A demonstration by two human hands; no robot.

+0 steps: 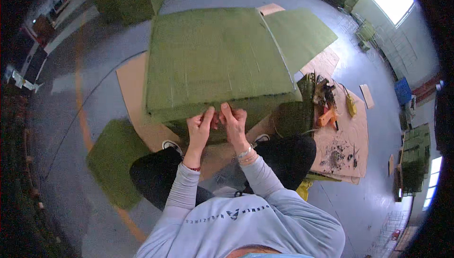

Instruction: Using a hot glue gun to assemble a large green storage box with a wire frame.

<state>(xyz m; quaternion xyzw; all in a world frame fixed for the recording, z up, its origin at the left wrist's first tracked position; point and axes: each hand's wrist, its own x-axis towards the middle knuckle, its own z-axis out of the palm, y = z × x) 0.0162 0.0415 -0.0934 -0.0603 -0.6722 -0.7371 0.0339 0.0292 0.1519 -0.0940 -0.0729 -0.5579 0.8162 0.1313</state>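
Observation:
A large box-shaped piece covered in green woven material [213, 54] stands in front of me, its broad top tilted toward me. My left hand [201, 123] and my right hand [233, 121] meet close together at the middle of its near edge. Both thumbs press on the edge from above, while the other fingers curl underneath, partly hidden. Each hand pinches the green covering there. Dark marks run along this edge, and whitish streaks show on the top face.
Cardboard [350, 130] at right bears an orange glue gun [326, 117], a yellow object [351, 105], scissors [354, 157] and dark scraps. A green panel [302, 35] lies behind the box, another green piece [118, 163] on the floor at left. A cable [90, 90] crosses the floor.

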